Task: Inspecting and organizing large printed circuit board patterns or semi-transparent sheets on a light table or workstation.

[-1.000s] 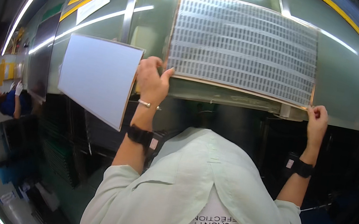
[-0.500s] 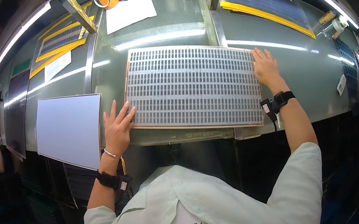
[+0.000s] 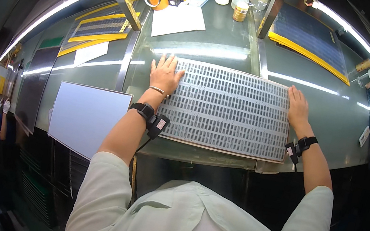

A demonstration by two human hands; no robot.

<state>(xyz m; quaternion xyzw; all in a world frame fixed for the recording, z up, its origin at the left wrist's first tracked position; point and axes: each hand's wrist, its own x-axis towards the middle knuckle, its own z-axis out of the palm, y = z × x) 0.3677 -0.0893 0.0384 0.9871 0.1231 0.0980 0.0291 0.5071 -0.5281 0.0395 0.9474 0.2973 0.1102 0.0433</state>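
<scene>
Panel [image 3: 230, 111] with rows of short dark marks on a silvery ground, lying flat on the table [image 3: 338, 118] close to its front edge and directly before the person. The left hand [image 3: 164, 80] lies over the left edge near the far corner, fingers spread and thumb extended onto the patterned face; the right hand [image 3: 298, 109] rests along the right edge near the other far corner, fingers nearly straight. Neither hand is closed around the panel; how firmly the fingers press cannot be told. To the left, a white panel [image 3: 91, 116] appears to reach past the table's front edge.

Handling (judged from appearance): the straight outline suggests a thin, stiff sheet, probably moderate in weight but awkward because of its breadth. The smooth face may be slippery and its markings easily scratched; the corners and rim are probably the parts most prone to chipping. Hold is best taken at the middle of both short edges, fingers beneath and thumbs on the border, keeping the sheet level.
</scene>
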